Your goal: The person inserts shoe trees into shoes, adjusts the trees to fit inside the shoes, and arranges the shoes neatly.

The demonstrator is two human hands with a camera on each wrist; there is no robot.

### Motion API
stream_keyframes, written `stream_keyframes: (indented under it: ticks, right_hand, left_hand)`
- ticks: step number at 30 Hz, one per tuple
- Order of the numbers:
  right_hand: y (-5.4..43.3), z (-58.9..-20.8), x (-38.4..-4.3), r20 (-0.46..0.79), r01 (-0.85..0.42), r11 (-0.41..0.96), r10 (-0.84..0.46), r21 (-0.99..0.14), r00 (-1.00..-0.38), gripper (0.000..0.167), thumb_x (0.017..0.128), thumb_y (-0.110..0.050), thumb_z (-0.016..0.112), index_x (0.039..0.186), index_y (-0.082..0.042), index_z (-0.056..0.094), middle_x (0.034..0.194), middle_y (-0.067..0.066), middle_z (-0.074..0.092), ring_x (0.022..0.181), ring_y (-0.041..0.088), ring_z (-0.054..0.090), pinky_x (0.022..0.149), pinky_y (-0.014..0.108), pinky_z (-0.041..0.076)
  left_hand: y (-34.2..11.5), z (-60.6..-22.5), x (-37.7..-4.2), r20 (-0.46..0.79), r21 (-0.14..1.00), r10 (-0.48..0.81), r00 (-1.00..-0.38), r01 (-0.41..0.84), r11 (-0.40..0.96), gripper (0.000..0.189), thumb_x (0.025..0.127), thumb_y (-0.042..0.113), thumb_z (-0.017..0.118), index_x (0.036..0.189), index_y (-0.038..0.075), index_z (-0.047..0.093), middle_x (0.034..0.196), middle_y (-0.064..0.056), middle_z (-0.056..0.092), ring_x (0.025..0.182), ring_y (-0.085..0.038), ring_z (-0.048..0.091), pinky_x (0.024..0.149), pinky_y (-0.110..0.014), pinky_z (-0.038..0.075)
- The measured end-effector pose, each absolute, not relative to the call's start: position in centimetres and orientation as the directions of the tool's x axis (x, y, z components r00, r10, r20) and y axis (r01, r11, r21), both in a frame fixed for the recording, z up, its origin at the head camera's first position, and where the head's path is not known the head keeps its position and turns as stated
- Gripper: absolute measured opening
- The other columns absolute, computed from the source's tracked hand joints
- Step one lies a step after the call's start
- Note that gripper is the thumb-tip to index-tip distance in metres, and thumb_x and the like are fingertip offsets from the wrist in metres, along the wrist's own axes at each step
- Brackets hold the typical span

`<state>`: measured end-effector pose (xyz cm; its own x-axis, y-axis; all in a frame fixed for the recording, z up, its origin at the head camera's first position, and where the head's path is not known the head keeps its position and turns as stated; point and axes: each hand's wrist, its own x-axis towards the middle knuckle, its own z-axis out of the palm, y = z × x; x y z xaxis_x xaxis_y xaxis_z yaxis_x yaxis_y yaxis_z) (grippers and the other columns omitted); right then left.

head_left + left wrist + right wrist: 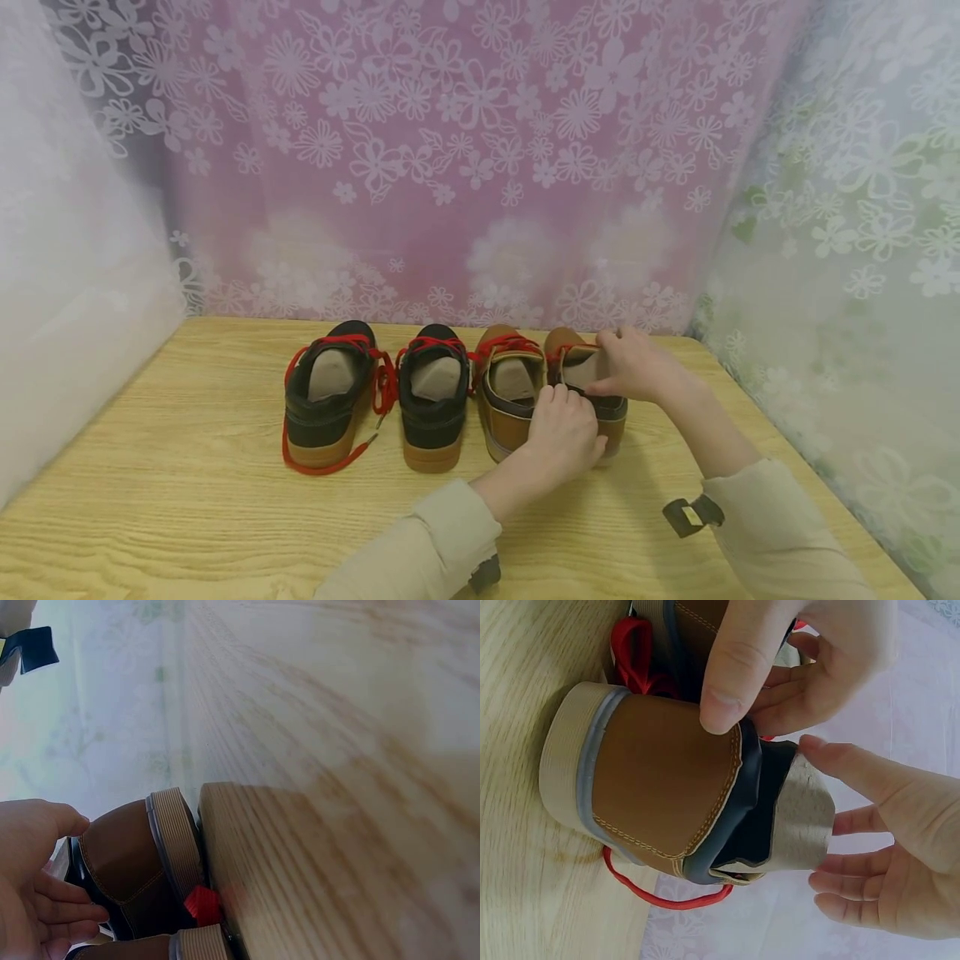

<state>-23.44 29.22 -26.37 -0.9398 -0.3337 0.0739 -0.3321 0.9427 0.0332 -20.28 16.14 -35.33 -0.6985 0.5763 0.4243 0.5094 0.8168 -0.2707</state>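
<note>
At the right end of a row of shoes stands a brown shoe (613,432) with a dark collar and red laces. My left hand (562,427) grips its heel collar, thumb on the brown leather at the back. My right hand (639,367) pinches a beige insert (806,821) at the shoe's opening, thumb on one edge and fingers on the other. The insert sticks partly out past the collar in the right wrist view; its inner end is hidden. Close by on the left is the other brown shoe (504,429), with a beige insert (513,379) inside.
Two black shoes with red laces, one at far left (318,425) and one beside it (432,429), stand on the wood-grain table (187,500). A long red lace (330,468) trails round the leftmost heel. Flowered curtains (450,167) enclose the back and sides.
</note>
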Motion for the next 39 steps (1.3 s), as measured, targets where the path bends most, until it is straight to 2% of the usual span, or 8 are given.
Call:
stream_keyframes:
  ticks: [11,25,39]
  right_hand:
    - [29.2,-26.6,-23.4,0.097,-0.320,0.947,-0.321,0.031,-0.942,0.069,0.073,-0.037,0.076,0.117,0.009,0.049,0.108,0.031,0.048,0.097,0.045,0.051,0.080,0.053,0.043]
    - [28.9,-27.2,-23.7,0.092,-0.309,0.949,-0.314,0.065,-0.945,0.064,0.075,-0.035,0.074,0.113,0.012,0.050,0.099,0.028,0.051,0.093,0.042,0.052,0.078,0.051,0.043]
    - [28.8,-28.1,-23.9,0.124,-0.294,0.953,-0.300,0.068,-0.946,0.065,0.075,-0.035,0.074,0.114,0.011,0.049,0.102,0.029,0.048,0.094,0.043,0.050,0.077,0.051,0.043]
  left_hand:
    - [16.1,-35.5,-20.4,0.467,-0.259,0.567,-0.679,0.508,0.821,0.048,0.081,0.061,0.055,0.087,0.015,0.067,0.077,0.005,0.057,0.075,-0.014,0.047,0.068,-0.028,0.032]
    - [16.1,-35.5,-20.4,0.447,-0.269,0.573,-0.686,0.508,0.818,0.048,0.082,0.061,0.053,0.087,0.015,0.066,0.078,0.004,0.058,0.076,-0.014,0.047,0.070,-0.028,0.032]
    - [16.1,-35.5,-20.4,0.437,-0.270,0.576,-0.690,0.510,0.816,0.051,0.083,0.061,0.052,0.093,0.013,0.067,0.081,0.004,0.059,0.076,-0.014,0.047,0.069,-0.027,0.032]
